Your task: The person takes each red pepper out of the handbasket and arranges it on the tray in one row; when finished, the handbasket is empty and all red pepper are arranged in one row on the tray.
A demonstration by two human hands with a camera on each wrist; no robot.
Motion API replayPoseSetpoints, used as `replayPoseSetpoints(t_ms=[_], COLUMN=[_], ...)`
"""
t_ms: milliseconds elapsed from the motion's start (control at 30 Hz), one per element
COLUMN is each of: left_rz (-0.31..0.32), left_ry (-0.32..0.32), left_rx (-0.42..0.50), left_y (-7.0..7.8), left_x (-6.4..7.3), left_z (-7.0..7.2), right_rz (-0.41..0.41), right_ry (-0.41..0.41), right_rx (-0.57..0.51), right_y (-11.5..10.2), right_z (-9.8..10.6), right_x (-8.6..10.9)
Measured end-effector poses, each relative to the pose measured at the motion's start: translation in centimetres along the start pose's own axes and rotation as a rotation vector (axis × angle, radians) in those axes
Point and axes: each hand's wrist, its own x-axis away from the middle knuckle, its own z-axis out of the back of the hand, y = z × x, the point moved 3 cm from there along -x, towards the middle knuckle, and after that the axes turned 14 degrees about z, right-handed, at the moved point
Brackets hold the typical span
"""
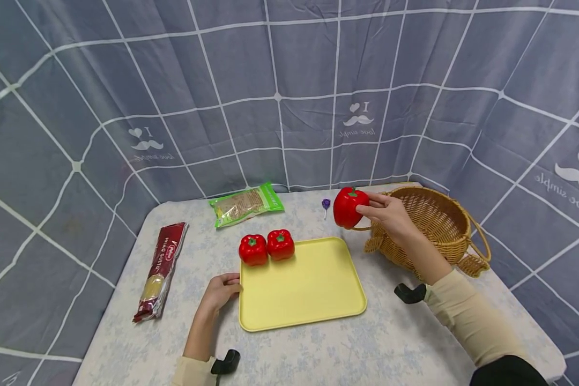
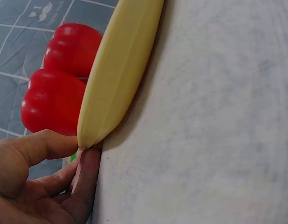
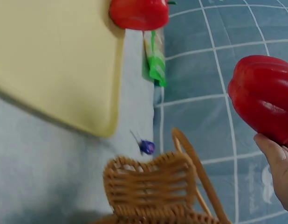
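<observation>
I see the right hand point(image 1: 388, 212) pinching a glossy red bell pepper point(image 1: 348, 209) between thumb and fingers, raised at far right, beside a brown woven basket point(image 1: 429, 214). The left hand point(image 1: 220, 292) pinches the left rim of a rectangular yellow tray point(image 1: 304, 295). Two more red peppers point(image 1: 281, 245) sit side by side at its far left corner. On the pale blue-mottled worktop point(image 1: 366, 354) I make out a green packet point(image 1: 246, 205) far off, a dark red packet point(image 1: 161, 273) at left and a purple lollipop point(image 1: 326, 203). A grey-blue curtain point(image 1: 309, 59) with white grid lines hangs behind.

The peppers point(image 1: 346, 209) are red, the tray point(image 1: 301, 292) yellow, the curtain point(image 1: 309, 59) white-gridded grey-blue.
</observation>
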Motion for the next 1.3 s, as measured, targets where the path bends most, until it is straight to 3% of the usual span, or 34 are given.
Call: replayPoseSetpoints(t_ms=[567, 867, 1300], left_rz=[0.001, 0.000, -0.004], left_ry=[0.007, 0.007, 0.009], left_rx=[0.004, 0.016, 0.026], left_y=[0.1, 0.0, 0.1], left_x=[0.0, 0.0, 0.3], left_z=[0.0, -0.1, -0.1], right_rz=[0.031, 0.014, 0.062], right_ry=[0.023, -0.062, -0.211], right_rx=[-0.039, 0.025, -0.026], right_y=[5.9, 10.0, 11.8], right_z=[-6.6, -8.6, -9.1], right_x=[-0.1, -0.3, -0.7])
